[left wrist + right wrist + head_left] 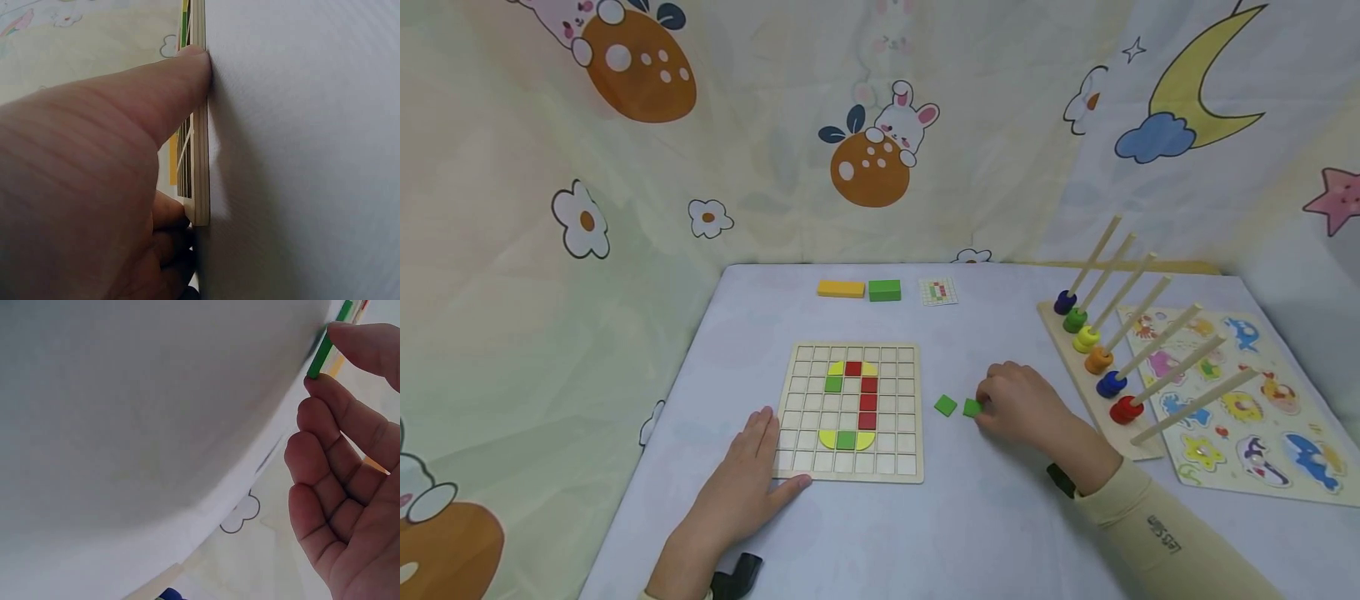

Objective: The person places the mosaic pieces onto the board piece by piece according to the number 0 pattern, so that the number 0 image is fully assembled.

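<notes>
My left hand (741, 479) rests at the lower left corner of a wooden grid board (898, 400), its fingers along the left side and its thumb at the near edge. Red, green and yellow pieces fill some of the board's cells in a curved figure. To the right of the board, my right hand (1018, 400) pinches a small green square tile (322, 353) between thumb and index finger, low over the table. A second green tile (945, 405) lies flat between that hand and the board.
Beyond the board lie a yellow block (841, 289), a green block (884, 291) and a small pattern card (938, 292). A wooden peg stand (1138, 448) with coloured beads slants along the right, close to my right forearm. Behind it lies an animal puzzle board (1315, 492).
</notes>
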`<state>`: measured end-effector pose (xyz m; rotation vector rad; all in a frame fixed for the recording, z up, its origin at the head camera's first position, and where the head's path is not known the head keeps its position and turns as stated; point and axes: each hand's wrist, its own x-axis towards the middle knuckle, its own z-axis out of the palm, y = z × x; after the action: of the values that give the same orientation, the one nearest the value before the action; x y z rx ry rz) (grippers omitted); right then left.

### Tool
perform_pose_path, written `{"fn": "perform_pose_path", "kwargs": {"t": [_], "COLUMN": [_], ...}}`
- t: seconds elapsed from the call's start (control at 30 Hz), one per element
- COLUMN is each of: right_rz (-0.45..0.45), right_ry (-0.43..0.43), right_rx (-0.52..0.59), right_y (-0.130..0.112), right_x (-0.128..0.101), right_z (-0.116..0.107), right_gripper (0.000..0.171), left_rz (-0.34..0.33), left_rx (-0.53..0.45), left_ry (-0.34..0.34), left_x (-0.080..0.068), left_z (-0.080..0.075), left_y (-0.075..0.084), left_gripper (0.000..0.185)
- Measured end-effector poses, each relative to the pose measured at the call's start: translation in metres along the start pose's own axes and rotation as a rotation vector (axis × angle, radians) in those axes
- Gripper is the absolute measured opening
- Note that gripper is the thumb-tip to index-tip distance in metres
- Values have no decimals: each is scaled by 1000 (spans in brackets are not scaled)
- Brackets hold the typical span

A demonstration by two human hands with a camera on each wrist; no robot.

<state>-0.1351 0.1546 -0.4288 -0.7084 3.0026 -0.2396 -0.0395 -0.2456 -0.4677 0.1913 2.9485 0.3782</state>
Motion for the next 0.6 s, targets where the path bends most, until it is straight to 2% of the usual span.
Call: {"fn": "perform_pose_path", "kwargs": {"t": [0.1, 0.33, 0.6], "right_rz": [2, 25, 20], "right_ry": [12, -21, -2], "right_rx": [4, 3, -9], "right_y": [1, 4, 2], "right_x": [1, 5, 6], "right_z": [-3, -4, -3], "right_gripper": [14, 14, 15], "left_rz": [3, 5, 3], "left_rx": [0, 7, 7], "left_ry": [2, 2, 8], "left_x": [0, 1, 0], "left_z": [0, 1, 3], "left_y": [0, 0, -1], "left_gripper": [110, 111, 112]}}
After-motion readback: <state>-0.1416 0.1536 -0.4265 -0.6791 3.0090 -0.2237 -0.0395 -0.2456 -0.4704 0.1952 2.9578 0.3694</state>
